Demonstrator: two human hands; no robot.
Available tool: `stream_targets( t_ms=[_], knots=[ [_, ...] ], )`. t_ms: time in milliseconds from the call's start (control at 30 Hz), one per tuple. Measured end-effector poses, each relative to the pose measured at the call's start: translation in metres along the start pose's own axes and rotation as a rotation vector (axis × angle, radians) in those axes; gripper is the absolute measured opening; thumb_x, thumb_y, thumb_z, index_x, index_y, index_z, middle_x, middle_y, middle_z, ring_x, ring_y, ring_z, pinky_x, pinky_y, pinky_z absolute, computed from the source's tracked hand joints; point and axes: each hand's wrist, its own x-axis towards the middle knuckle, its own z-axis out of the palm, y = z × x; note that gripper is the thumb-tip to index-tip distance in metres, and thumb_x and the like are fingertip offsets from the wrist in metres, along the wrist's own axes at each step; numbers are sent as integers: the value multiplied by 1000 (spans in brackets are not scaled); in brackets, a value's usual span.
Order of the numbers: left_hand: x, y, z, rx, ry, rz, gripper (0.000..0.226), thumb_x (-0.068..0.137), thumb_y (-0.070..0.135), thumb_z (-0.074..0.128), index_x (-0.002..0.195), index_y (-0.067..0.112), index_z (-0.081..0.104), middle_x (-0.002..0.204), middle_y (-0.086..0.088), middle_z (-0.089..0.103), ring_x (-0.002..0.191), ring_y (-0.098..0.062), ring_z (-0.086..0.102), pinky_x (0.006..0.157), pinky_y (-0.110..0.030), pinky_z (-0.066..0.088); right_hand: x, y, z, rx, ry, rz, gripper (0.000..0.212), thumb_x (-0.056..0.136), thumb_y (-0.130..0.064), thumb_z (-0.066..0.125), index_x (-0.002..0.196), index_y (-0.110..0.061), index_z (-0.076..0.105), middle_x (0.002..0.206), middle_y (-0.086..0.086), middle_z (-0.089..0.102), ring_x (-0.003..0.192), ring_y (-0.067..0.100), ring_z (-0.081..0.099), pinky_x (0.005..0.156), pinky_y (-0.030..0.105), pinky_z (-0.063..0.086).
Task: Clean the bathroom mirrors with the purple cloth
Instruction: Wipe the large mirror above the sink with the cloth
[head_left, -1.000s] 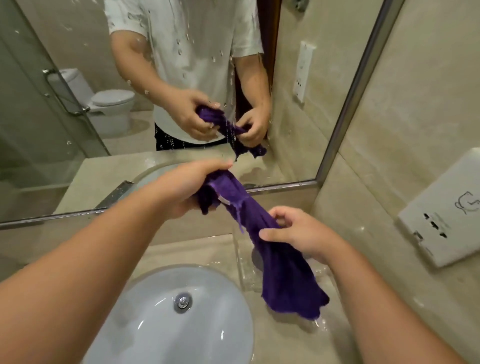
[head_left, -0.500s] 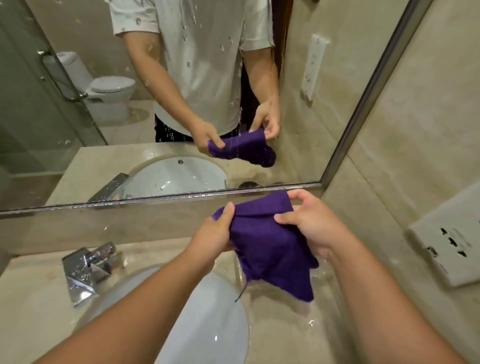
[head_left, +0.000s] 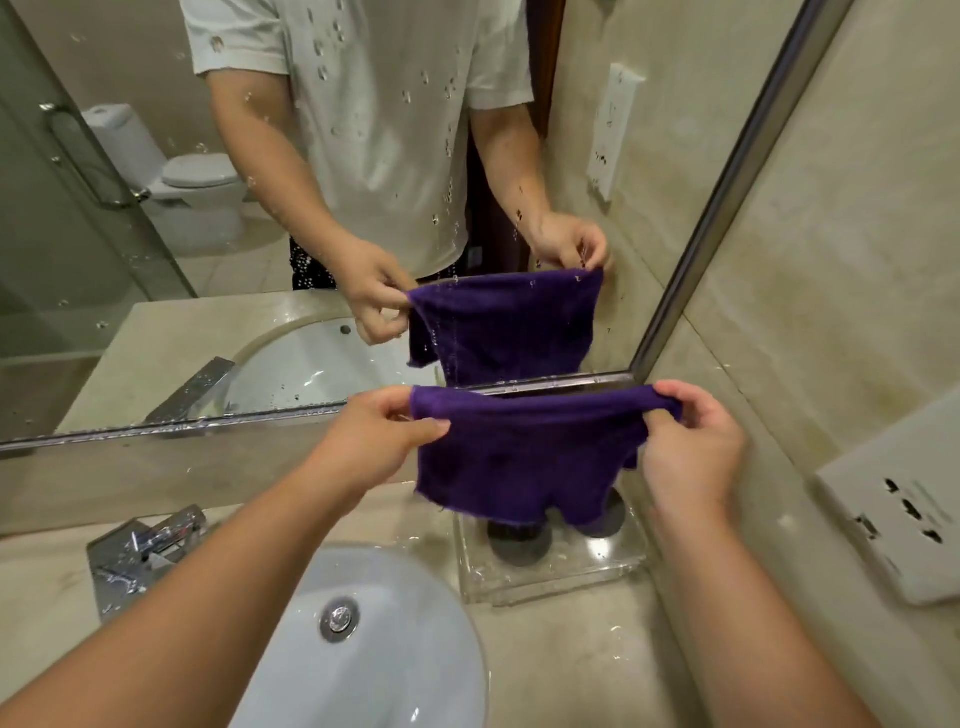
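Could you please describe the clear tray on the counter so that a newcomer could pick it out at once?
Find the white sink basin in the beige counter. Immediately to its right, in the corner below the mirror, sits the clear tray, under the hanging purple cloth. It is the only see-through object there, square, with two dark round discs showing in it.

The lower right corner of the mirror (head_left: 156, 260) is screened by the purple cloth (head_left: 524, 457), which is held stretched between the left hand (head_left: 369, 441) and the right hand (head_left: 691, 452); the glass above and to the left is open. Passage on the right is closed by the side wall (head_left: 831, 260) with its socket plate (head_left: 898, 525). The counter (head_left: 571, 665) below the cloth is occupied by a clear tray (head_left: 550, 577) and, further left, by the tap (head_left: 140, 551).
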Motion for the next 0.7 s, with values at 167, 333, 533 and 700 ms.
stream_targets(
  t_ms=[167, 333, 533, 700],
  knots=[
    [26, 2, 27, -96, 278, 61, 16, 89, 7, 68, 84, 21, 73, 71, -5, 47, 65, -15, 48, 55, -27, 46, 22, 0, 37, -259, 104, -327, 22, 82, -12, 67, 95, -28, 74, 94, 0, 60, 81, -5, 57, 83, 11, 46],
    [43, -16, 70, -418, 527, -20, 23, 89, 5, 67, 75, 18, 54, 61, 5, 40, 49, -7, 49, 57, -26, 51, 25, -2, 87, 141, 228, 398, 40, 84, -49, 73, 94, -15, 53, 82, 4, 63, 56, 24, 65, 53, 39, 58],
    [60, -36, 80, -500, 653, 2, 28, 82, 3, 74, 93, 18, 52, 71, 3, 59, 66, -11, 65, 73, -28, 55, 11, 11, 112, 464, 3, 735, 78, 83, -83, 43, 96, -9, 65, 110, 6, 61, 89, 21, 64, 98, 52, 49],
    [56, -61, 94, -414, 529, 18, 29, 84, 7, 76, 98, 18, 54, 86, 16, 74, 77, 1, 71, 66, -14, 54, 37, 21, 102, 620, 128, 663, 49, 95, -60, 46, 104, -15, 63, 131, 3, 48, 92, 19, 64, 94, 40, 51]
  ],
)
